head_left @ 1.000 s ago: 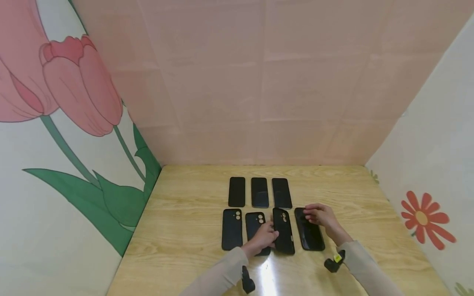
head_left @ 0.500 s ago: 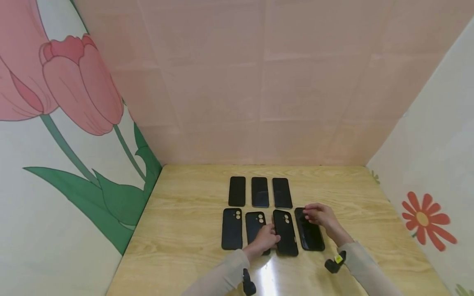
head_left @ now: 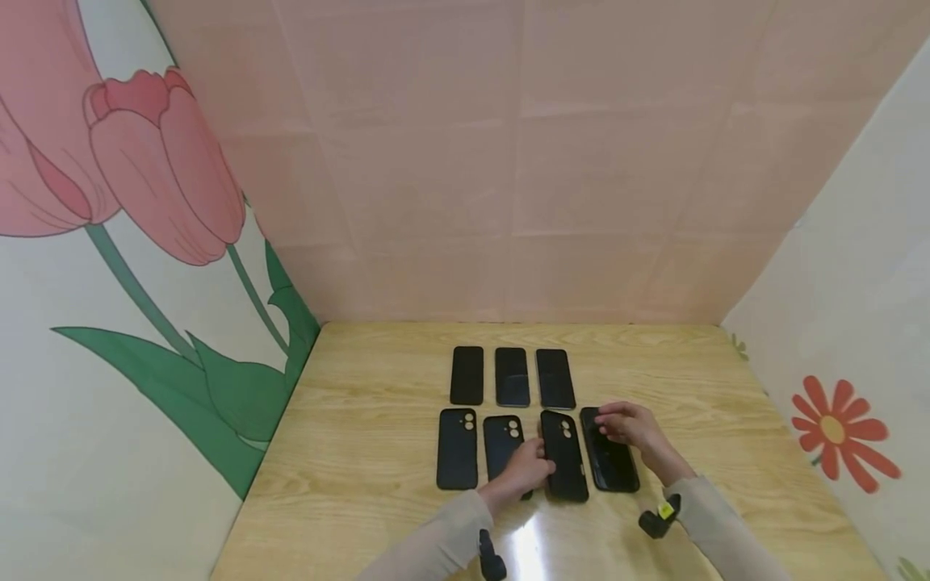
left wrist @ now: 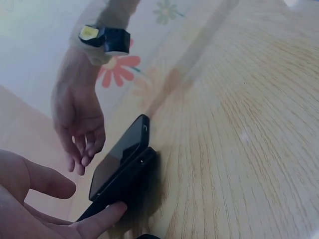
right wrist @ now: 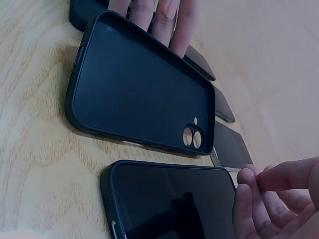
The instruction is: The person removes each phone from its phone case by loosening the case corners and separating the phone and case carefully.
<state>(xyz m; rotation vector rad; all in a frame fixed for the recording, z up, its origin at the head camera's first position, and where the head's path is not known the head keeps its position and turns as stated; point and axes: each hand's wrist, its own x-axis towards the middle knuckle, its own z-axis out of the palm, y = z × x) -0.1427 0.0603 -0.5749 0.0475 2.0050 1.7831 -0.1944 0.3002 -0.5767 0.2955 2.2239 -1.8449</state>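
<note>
My left hand point(head_left: 525, 466) grips the left edge of a black phone case point(head_left: 563, 456) with two camera holes. In the right wrist view the case point(right wrist: 144, 84) shows its hollow inside, tilted, with its left rim raised and the fingers point(right wrist: 164, 22) behind that rim. Just to its right lies a dark-screened phone point(head_left: 609, 452) with a thick black rim. Over the phone's top end hovers my right hand point(head_left: 634, 428), fingers loosely bent and holding nothing. From the left wrist, the right hand point(left wrist: 82, 114) appears above the phone point(left wrist: 122, 154).
Two more black phone cases lie to the left, one whole in view point(head_left: 457, 448) and one point(head_left: 501, 440) partly behind the left hand. Behind them, three dark phones stand in a row: left point(head_left: 467, 376), middle point(head_left: 513, 378) and right point(head_left: 555, 379). Walls enclose the wooden table point(head_left: 349, 452).
The case in my left hand has turned flatter and shifted slightly right, nearer the phone. My left hand has moved a little right with it; the right hand has stayed over the phone.
</note>
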